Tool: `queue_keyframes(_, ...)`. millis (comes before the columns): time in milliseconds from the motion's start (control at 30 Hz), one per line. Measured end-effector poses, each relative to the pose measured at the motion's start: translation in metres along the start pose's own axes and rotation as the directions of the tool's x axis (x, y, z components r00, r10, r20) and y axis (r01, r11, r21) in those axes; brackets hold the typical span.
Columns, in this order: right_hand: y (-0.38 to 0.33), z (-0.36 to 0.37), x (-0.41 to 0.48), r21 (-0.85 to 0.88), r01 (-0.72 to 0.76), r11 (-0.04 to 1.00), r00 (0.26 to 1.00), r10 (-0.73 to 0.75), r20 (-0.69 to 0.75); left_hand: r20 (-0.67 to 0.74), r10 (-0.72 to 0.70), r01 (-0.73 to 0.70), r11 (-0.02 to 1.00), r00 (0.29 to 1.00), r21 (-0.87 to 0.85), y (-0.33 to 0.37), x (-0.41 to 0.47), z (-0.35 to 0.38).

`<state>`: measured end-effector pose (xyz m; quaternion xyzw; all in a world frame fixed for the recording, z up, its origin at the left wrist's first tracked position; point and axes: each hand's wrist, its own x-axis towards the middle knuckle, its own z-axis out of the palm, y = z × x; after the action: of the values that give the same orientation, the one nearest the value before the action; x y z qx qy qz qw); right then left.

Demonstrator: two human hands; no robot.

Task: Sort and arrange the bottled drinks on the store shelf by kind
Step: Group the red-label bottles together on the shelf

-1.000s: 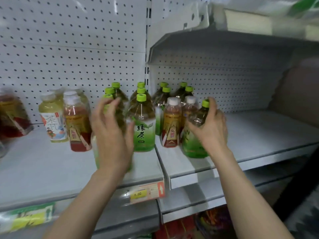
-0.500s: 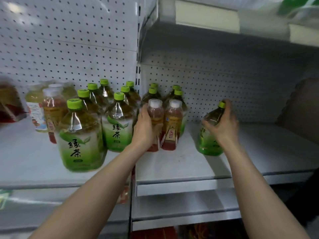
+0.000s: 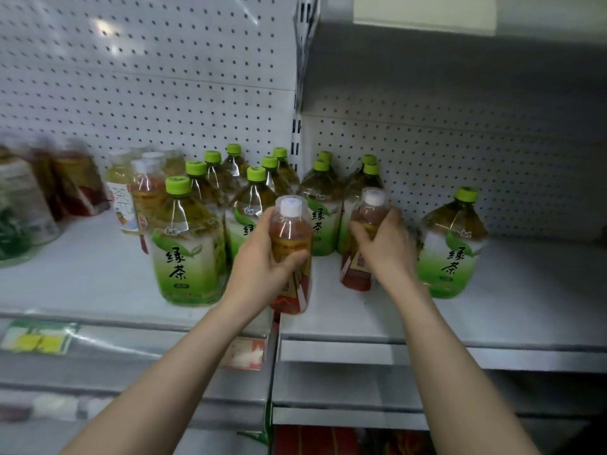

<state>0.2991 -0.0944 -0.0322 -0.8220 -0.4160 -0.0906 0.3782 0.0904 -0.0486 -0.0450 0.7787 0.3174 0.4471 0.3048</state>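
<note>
Head view: your left hand (image 3: 259,261) wraps one red tea bottle (image 3: 290,254), your right hand (image 3: 386,247) another (image 3: 361,244); full, slick plastic, so grip mid-body.

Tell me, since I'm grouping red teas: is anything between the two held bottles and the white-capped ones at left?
Yes. Green-capped green tea bottles stand between the left hand's red tea bottle, the right hand's, and the white-capped bottles at left.
</note>
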Motion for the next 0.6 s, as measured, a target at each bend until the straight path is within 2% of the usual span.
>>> queue_keyframes(100, 0.015, -0.016, -0.014, -0.035, -0.037, 0.999, 0.997, 0.034, -0.066, -0.016, -0.016, 0.015, 1.0, 1.0, -0.012, 0.003, -0.008, -0.008)
queue_keyframes(233, 0.019, -0.028, -0.025, -0.035, -0.075, 0.997, 0.994, 0.072, -0.086, -0.052, 0.007, -0.01, 0.998, 0.999, -0.065, 0.012, -0.016, -0.023)
queue_keyframes(300, 0.01, -0.029, -0.031, -0.114, -0.067, 0.991, 0.982, 0.045, -0.184, -0.058, 0.034, -0.038, 0.997, 0.998, -0.066, 0.015, -0.019, -0.035)
queue_keyframes(400, -0.027, -0.026, -0.049, -0.142, 0.132, 0.981, 0.891, -0.18, -0.416, -0.091, 0.062, -0.068, 0.996, 0.994, -0.061, 0.019, -0.025, -0.06)
queue_keyframes(433, -0.043, -0.022, -0.053, -0.086, 0.228, 0.97, 0.877, -0.243, -0.414, -0.11, 0.068, -0.075, 0.995, 0.992, -0.062, 0.019, -0.027, -0.069)
queue_keyframes(500, -0.079, -0.004, -0.061, 0.145, 0.338, 0.93, 0.928, -0.303, -0.216, -0.159, 0.074, -0.083, 0.995, 0.985, -0.049, 0.018, -0.031, -0.092)
queue_keyframes(533, -0.096, 0.007, -0.065, 0.266, 0.333, 0.904, 0.943, -0.324, -0.081, -0.185, 0.071, -0.079, 0.996, 0.98, -0.038, 0.016, -0.033, -0.105)
queue_keyframes(600, -0.126, 0.028, -0.07, 0.417, 0.294, 0.86, 0.919, -0.375, 0.126, -0.234, 0.051, -0.058, 0.998, 0.971, -0.025, 0.011, -0.037, -0.13)
